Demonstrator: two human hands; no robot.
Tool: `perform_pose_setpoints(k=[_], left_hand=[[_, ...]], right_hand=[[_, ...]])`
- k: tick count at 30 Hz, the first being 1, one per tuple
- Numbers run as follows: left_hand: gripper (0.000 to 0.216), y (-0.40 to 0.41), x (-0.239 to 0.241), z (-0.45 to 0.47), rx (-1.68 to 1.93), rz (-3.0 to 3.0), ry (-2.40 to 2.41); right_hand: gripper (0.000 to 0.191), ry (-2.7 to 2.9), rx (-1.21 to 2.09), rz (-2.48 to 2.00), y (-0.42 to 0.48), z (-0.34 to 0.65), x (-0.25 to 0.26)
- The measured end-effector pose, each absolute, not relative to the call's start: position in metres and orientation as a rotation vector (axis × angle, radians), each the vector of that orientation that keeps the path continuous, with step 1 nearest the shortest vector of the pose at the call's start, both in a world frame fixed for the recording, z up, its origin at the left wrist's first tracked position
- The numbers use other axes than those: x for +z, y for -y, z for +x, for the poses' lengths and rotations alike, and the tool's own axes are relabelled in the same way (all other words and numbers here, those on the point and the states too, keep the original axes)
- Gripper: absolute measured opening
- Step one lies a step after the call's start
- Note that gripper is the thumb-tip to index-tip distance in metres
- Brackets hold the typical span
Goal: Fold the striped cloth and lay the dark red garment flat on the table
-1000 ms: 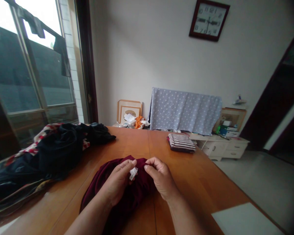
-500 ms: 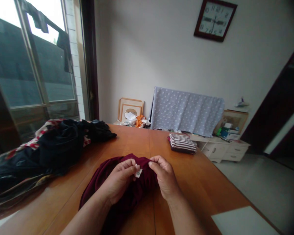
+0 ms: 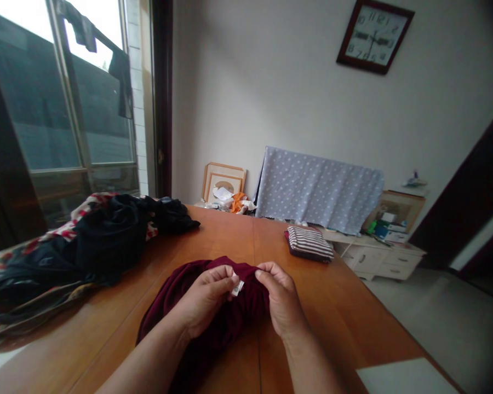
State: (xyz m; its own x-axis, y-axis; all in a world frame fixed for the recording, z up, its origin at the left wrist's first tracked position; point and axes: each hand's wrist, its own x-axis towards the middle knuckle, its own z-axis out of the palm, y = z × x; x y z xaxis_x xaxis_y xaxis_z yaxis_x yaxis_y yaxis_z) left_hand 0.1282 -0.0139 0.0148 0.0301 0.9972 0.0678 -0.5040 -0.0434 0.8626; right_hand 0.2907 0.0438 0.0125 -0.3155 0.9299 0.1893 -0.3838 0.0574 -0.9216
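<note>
From the head view, a dark red garment (image 3: 172, 295) lies in a soft heap on the brown wooden desk (image 3: 332, 317), right in front of the person. The left hand (image 3: 207, 300) has its grip closed, with the thumb and fingers pinching a little white label (image 3: 238, 287) at the top of the heap. The writing on it is too small to read. The right hand (image 3: 282, 301) is just beside it. Its grip is closed too, and the thumb and finger pinch the top edge of the dark red garment. There is a small gap between the two hands.

On the left side of the desk is a big messy pile of clothes (image 3: 110, 241), mostly dark, with some red and white bits. Near the far right edge sits a neat folded stack with a striped cloth (image 3: 310, 243) on top. A pale flat sheet (image 3: 408, 377) lies at the near right corner. Past the desk, a gray cloth with white dots (image 3: 318, 189) hangs down, and a white cabinet (image 3: 370, 260) stands by the wall. A square clock (image 3: 376, 37) hangs up high.
</note>
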Motion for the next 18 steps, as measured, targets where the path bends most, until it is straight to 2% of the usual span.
perform_pose_setpoints(k=[18], left_hand=[[0.013,0.0124,0.0145,0.1277,1.408,0.934,-0.754]], right_hand=[[0.014,1.188,1.532,-0.676,-0.0465,0.2901,0.0069]])
